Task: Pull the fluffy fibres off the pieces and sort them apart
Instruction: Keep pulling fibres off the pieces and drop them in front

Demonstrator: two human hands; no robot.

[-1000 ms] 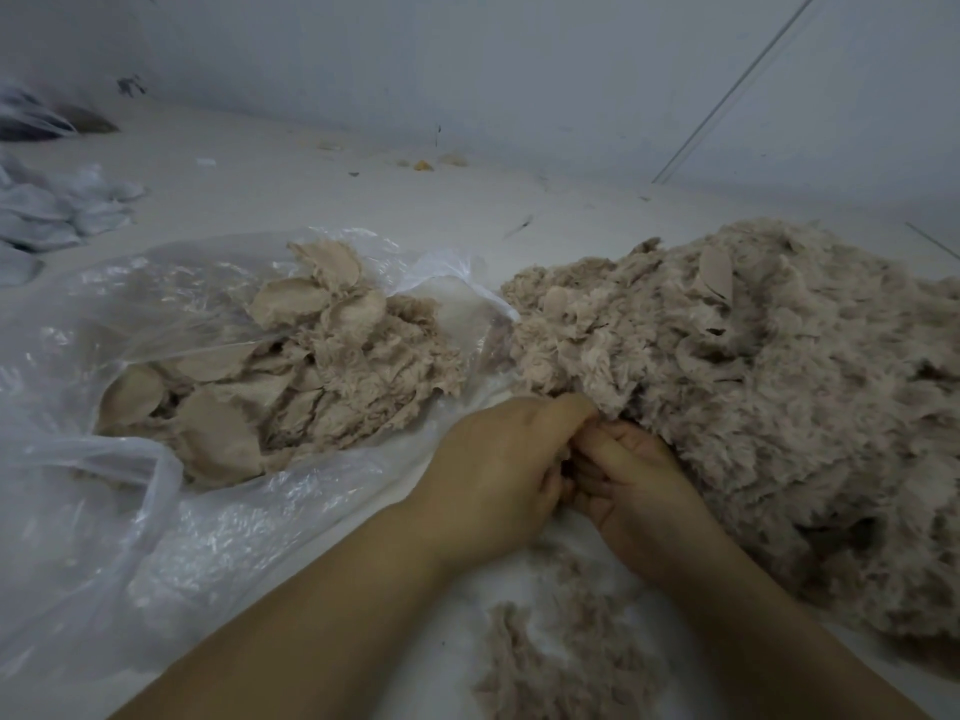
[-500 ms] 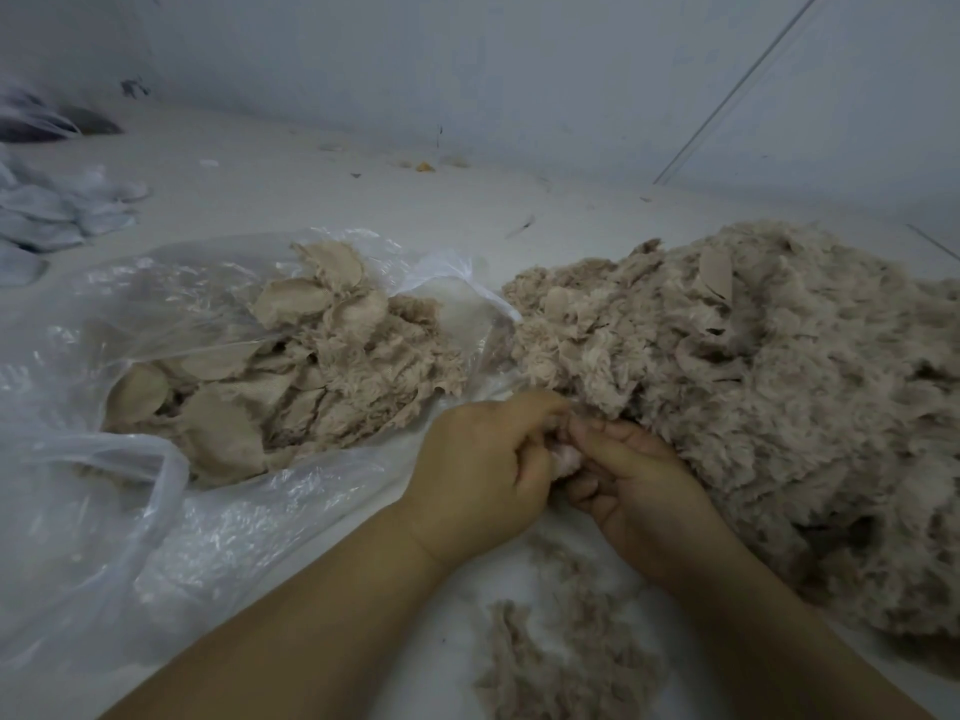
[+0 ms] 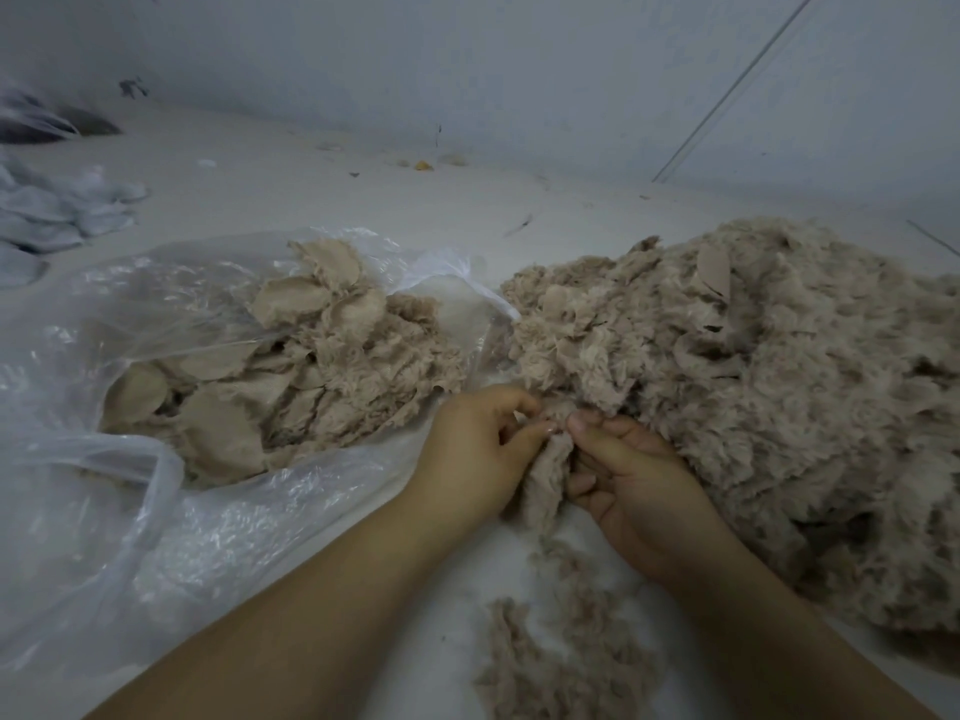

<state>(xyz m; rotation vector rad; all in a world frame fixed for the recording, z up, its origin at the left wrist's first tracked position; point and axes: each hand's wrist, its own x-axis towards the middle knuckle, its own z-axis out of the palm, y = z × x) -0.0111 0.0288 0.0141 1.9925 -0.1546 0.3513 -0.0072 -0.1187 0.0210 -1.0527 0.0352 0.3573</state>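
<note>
Work surface (image 3: 363, 200): pale, flat, running back to a wall (image 3: 519, 59) at the far edge; bare room lies behind both heaps, scattered with small scraps; a narrow bare strip shows between the forearms near the lower edge.

Plastic bag (image 3: 104, 511): clear, crumpled, mouth open toward the middle; fills the left side, its near sheet spreading under the left forearm; holds flat beige pieces (image 3: 291, 381) with fuzzy edges, heaped together.

Fluffy heap (image 3: 753, 397): large beige mound filling the right side up to the right edge; its near left corner touches the bag's mouth and both hands.

Loose fibres (image 3: 561, 662): small tuft pile on the surface between the forearms, just below the hands.

Grey cloths (image 3: 57, 210): folded heap at the far left edge, well apart from the work.

Left hand (image 3: 478, 449): fingers curled, thumb and forefinger closed in a pinch on the top of a fluffy piece (image 3: 545, 475); the piece hangs between the two hands.

Right hand (image 3: 628, 475): palm turned partly up, fingers curled inward; thumb and forefinger pinch the same piece from the other side, fingertips of both hands almost meeting; back of the hand rests against the fluffy heap.
</note>
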